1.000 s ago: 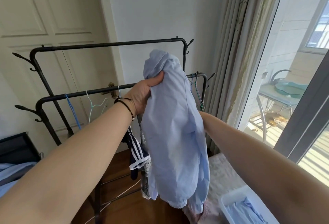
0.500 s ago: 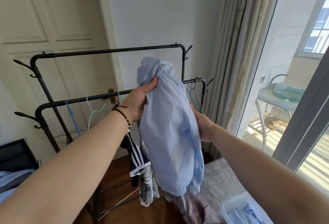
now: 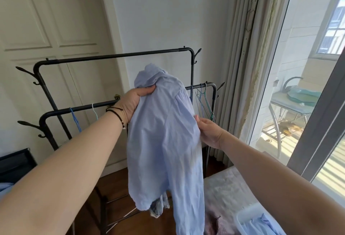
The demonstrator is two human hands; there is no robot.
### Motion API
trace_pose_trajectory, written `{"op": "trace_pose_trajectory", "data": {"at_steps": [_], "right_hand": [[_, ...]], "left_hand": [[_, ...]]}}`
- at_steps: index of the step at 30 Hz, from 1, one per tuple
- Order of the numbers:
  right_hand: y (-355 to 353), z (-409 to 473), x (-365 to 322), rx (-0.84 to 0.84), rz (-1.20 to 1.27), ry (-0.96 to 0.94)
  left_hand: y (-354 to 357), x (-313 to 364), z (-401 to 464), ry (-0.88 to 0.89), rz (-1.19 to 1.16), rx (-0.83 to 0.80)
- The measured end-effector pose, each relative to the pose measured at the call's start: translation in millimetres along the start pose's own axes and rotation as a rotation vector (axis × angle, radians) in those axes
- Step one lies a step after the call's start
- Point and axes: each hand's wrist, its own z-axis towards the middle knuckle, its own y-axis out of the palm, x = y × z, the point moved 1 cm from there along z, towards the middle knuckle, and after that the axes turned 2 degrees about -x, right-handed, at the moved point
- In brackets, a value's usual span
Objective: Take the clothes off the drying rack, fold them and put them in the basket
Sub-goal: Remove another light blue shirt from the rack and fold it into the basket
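Observation:
A light blue shirt [image 3: 164, 147] hangs bunched in the air in front of the black metal drying rack [image 3: 119, 56]. My left hand [image 3: 133, 102] grips it near the collar at the top. My right hand [image 3: 210, 132] touches the shirt's right edge at mid height, fingers partly hidden behind the cloth. A pale plastic basket [image 3: 246, 218] sits at the bottom right with blue fabric inside. Another patterned garment [image 3: 158, 206] peeks out below the shirt, hanging low by the rack.
Empty hangers [image 3: 203, 102] hang on the rack's lower bar, more [image 3: 75, 121] toward the left. A pale fuzzy surface [image 3: 224, 191] lies under the basket. Curtains [image 3: 242, 66] and a glass door stand at right, a panelled door behind the rack, a dark object [image 3: 15, 164] at left.
The shirt has dropped lower and hangs longer. My right hand has come out from behind it to its right edge. The striped dark garment seen earlier is hidden.

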Motion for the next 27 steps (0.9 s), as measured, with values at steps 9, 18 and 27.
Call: {"op": "trace_pose_trajectory", "data": {"at_steps": [9, 18, 27], "right_hand": [[8, -6, 33, -0.304, -0.16, 0.138], [7, 5, 43, -0.045, -0.466, 0.116], [-3, 20, 6, 0.744, -0.409, -0.269]], "left_hand": [[-32, -8, -8, 0.086, 0.006, 0.142], [-55, -3, -5, 0.144, -0.016, 0.219], [-87, -19, 2, 0.053, 0.104, 0.082]]}}
